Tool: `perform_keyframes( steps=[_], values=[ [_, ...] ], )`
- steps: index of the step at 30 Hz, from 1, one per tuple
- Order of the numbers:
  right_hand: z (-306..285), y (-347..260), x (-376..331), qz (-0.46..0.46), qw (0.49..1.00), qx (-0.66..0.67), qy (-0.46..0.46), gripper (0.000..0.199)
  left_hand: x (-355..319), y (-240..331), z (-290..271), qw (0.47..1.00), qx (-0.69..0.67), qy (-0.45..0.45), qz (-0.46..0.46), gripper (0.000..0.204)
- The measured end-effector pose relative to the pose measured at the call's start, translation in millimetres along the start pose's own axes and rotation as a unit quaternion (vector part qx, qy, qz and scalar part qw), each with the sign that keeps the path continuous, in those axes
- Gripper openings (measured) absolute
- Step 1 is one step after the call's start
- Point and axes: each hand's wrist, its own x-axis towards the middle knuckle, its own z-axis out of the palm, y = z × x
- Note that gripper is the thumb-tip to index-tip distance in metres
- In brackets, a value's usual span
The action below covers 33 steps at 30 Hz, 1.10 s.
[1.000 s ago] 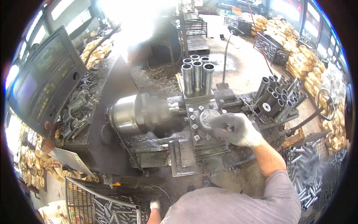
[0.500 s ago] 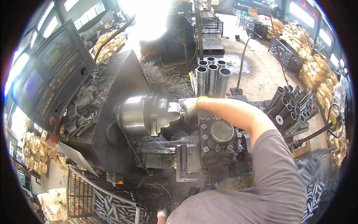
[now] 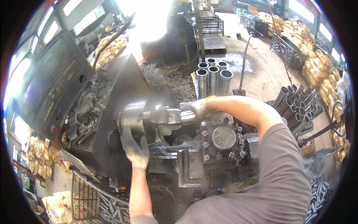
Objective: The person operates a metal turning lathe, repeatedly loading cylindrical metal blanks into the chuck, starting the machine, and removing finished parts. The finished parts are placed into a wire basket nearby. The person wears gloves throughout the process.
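Observation:
A lathe chuck (image 3: 135,116) with stepped jaws grips a short, shiny metal tube (image 3: 187,117). My right hand (image 3: 201,109), in a pale glove with a yellow cuff, closes round the tube's free end; part of its fingers is hidden. Low on the chuck's near side lies my left hand (image 3: 135,150), gloved in grey and white. Its fingers stretch upward along the metal and the thumb stands apart. Just right of the jaws sits the tool post (image 3: 223,138), bristling with square-headed bolts, below my right forearm.
Upright steel tubes (image 3: 213,80) stand behind the tool post. More tubes (image 3: 296,106) lean in a bundle at right. A dark control panel (image 3: 56,86) rises at left, above a ledge of metal scrap (image 3: 84,112). A mesh basket (image 3: 84,192) with cut tubes stands at lower left.
My left hand has come up from the lower edge onto the chuck. My right hand has shifted slightly right, and more of the tube shows between it and the jaws.

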Motion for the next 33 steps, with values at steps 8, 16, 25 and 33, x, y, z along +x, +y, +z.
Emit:
perform_keyframes(
  steps=[8, 16, 25, 33],
  values=[
    [49, 54, -194, 0.221, 0.856, 0.190, 0.426, 0.070, 58, -18, 43, 0.982, 0.075, 0.043, 0.167, 0.063],
    [13, -140, -275, 0.162, 0.834, 0.254, 0.462, 0.062, 49, -21, 26, 0.988, 0.071, -0.026, 0.136, 0.080],
    [206, -262, -169, 0.140, 0.643, 0.740, 0.141, 0.053, -110, 129, -72, 0.408, -0.659, -0.359, -0.521, 0.060],
    [254, -296, -140, 0.324, 0.751, 0.570, 0.082, 0.050, -183, 109, -43, 0.451, -0.586, -0.278, -0.613, 0.048]
  ],
)
